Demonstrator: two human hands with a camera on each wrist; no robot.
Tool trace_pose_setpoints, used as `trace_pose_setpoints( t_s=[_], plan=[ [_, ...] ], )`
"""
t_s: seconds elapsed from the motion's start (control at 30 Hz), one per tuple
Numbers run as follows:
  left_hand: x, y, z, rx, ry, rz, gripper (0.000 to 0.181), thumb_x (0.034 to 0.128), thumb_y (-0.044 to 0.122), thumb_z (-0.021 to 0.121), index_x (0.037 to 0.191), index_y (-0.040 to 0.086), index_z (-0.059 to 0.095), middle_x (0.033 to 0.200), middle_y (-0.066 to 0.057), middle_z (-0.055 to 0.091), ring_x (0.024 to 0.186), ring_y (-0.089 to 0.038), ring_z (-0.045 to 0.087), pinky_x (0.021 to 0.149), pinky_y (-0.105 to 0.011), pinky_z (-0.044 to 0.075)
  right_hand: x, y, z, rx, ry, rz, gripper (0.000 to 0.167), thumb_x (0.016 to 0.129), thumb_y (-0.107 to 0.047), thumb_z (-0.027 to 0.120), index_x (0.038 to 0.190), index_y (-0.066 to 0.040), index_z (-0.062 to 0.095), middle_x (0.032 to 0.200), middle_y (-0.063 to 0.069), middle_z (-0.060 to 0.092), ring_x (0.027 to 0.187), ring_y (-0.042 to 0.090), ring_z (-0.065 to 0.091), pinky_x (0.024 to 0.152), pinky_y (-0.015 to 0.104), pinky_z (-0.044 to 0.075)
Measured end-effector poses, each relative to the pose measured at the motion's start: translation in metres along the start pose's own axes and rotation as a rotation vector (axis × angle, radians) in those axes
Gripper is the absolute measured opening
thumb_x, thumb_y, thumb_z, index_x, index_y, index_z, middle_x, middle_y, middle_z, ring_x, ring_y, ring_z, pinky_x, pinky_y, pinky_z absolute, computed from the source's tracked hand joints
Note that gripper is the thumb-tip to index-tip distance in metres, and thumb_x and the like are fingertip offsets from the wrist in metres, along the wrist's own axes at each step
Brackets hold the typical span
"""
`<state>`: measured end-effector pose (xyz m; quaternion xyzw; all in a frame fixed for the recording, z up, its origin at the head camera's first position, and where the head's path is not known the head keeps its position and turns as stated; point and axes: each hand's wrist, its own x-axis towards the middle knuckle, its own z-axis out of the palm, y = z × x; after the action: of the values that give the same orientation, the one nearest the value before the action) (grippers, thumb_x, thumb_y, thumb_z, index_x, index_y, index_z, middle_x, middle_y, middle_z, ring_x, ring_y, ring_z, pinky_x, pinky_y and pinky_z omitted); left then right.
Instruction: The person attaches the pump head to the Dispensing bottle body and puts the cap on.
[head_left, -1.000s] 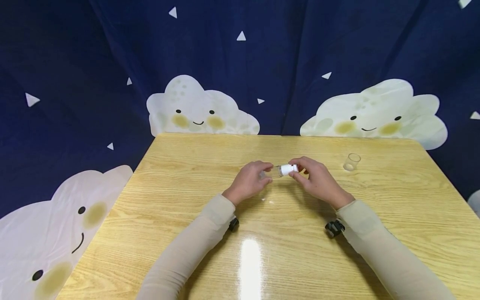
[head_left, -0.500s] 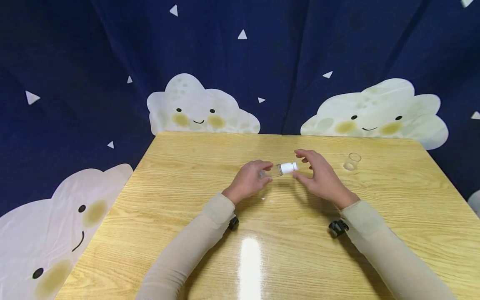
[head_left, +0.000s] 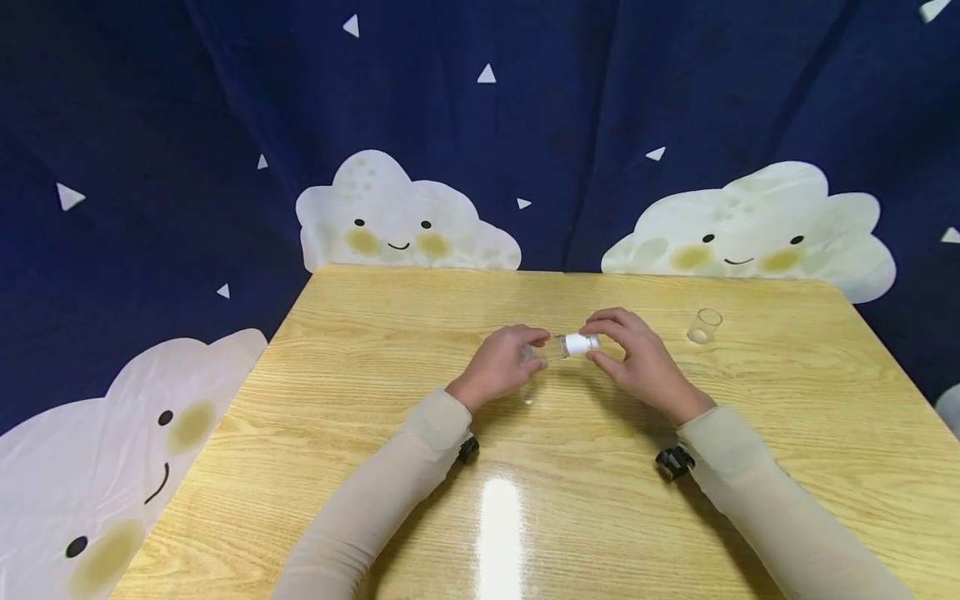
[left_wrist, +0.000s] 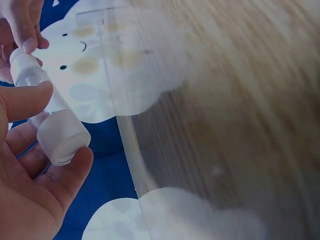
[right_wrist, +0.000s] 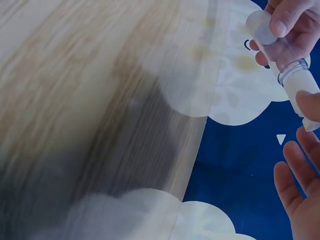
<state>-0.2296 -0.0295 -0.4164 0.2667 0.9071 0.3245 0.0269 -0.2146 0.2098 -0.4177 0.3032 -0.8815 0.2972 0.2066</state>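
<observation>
A clear bottle (head_left: pixel 553 348) with a white upper part (head_left: pixel 577 343) lies tilted sideways between both hands, above the table. My left hand (head_left: pixel 498 364) grips its clear end; in the left wrist view the thumb and fingers (left_wrist: pixel 30 102) wrap a whitish base (left_wrist: pixel 62 136). At the other end, my right hand (head_left: pixel 637 364) pinches the white part between thumb and fingers. The right wrist view has the thumb (right_wrist: pixel 309 105) against that white part (right_wrist: pixel 300 87), with several fingers (right_wrist: pixel 295 172) extended below.
A clear, open-topped cylinder (head_left: pixel 703 327) stands on the wooden table (head_left: pixel 787 400) to the right of my right hand. Behind the table's far edge hangs a dark blue curtain (head_left: pixel 555 108) with cloud pictures.
My right hand released the white part and spread its fingers, then closed on it again. My left hand keeps its grip, almost in place.
</observation>
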Motion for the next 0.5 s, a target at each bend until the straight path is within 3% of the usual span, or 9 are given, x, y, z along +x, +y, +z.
trace_pose_setpoints(
  t_s=[0.23, 0.5],
  plan=[
    [-0.0006, -0.0003, 0.0002, 0.036, 0.014, 0.019, 0.043, 0.0928, 0.021, 0.071, 0.134, 0.01, 0.062, 0.12, -0.009, 0.071, 0.111, -0.024, 0.065, 0.095, -0.038, 0.055, 0.0007, -0.003, 0.001, -0.014, 0.004, 0.014, 0.032, 0.081, 0.001, 0.078, 0.11, -0.009, 0.069, 0.116, 0.009, 0.065, 0.109, 0.029, 0.062, 0.088, 0.049, 0.055],
    [-0.0026, -0.0013, 0.0013, 0.026, 0.016, 0.027, 0.042, 0.0929, 0.019, 0.07, 0.133, 0.009, 0.062, 0.121, -0.011, 0.071, 0.111, -0.025, 0.065, 0.096, -0.04, 0.055, -0.0003, -0.0046, 0.0025, -0.017, -0.032, 0.065, 0.029, 0.085, -0.003, 0.076, 0.112, -0.011, 0.068, 0.116, 0.006, 0.066, 0.098, 0.023, 0.065, 0.071, 0.04, 0.054]
  ],
)
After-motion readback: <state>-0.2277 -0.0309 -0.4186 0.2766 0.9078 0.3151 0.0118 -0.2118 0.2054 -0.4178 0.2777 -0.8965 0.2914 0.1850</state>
